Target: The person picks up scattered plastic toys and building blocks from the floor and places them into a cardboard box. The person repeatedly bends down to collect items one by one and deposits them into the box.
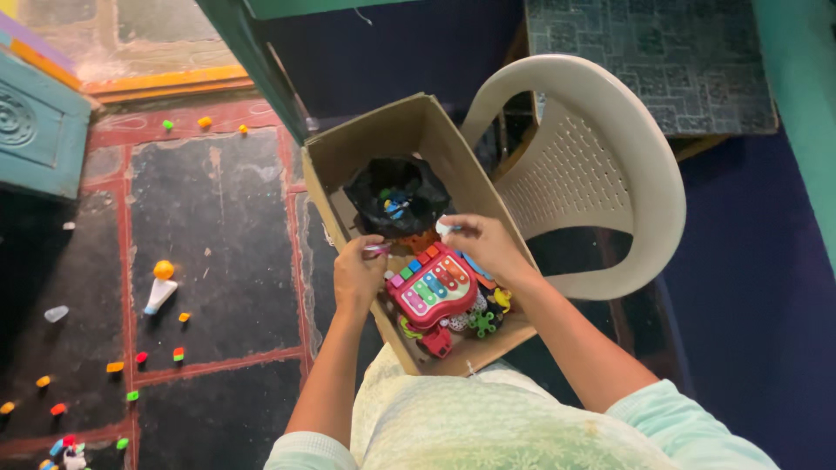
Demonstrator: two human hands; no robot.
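Dark tiled floor [218, 226], beige plastic chair [601, 165], blue wall [758, 287].

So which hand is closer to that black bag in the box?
Right. The right hand, pinching a small white piece, sits just beside the black bag; the left hand is lower, near the red toy piano.

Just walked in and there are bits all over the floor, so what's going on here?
A person holds both hands over a cardboard box of toys. The left hand pinches a small pink piece; the right hand holds a small white one, above a red toy xylophone. Small coloured blocks lie on the floor.
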